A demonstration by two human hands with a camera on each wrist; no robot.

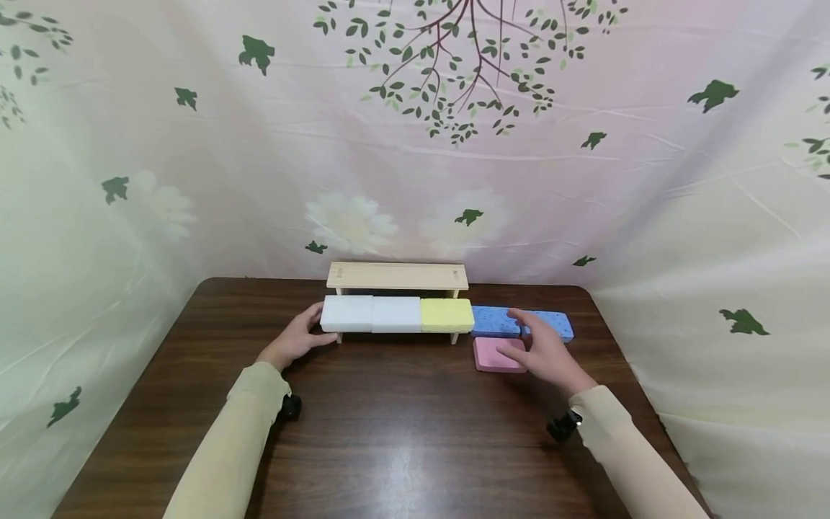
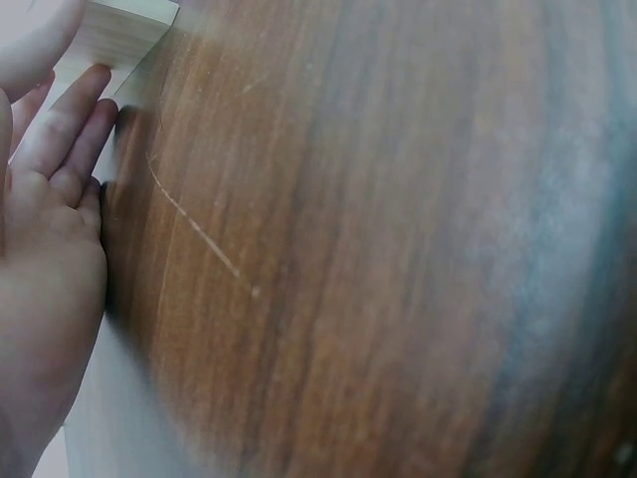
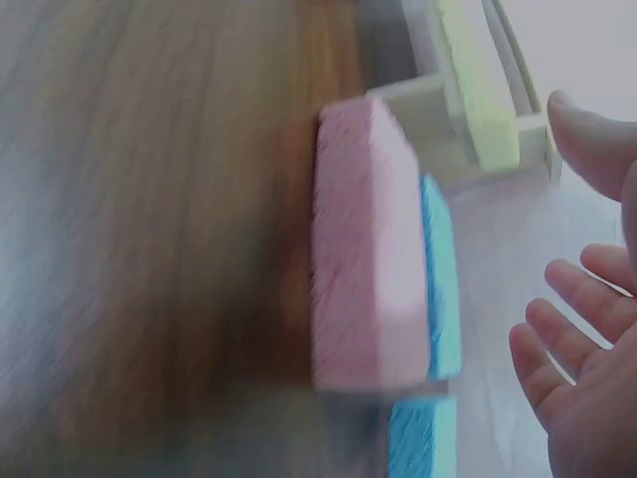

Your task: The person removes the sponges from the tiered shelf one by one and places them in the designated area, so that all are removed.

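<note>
A small wooden rack (image 1: 398, 275) stands at the back of the table. Along its front tier lie two white sponges (image 1: 396, 315) and a yellow sponge (image 1: 447, 316) in a row. At the left end of that row is my left hand (image 1: 295, 339), thumb and fingers spread beside the outer white sponge; whether it touches is unclear. My right hand (image 1: 547, 357) hovers with parted fingers over two blue sponges (image 1: 495, 321) and a pink sponge (image 1: 488, 353). In the right wrist view, a gap separates its fingers from the pink sponge (image 3: 368, 259).
The dark wooden table (image 1: 389, 432) stretches toward me in front of the rack. Patterned cloth (image 1: 402, 180) hangs behind and on both sides of the table. The blue sponges lie right of the rack, close to the table's back right corner.
</note>
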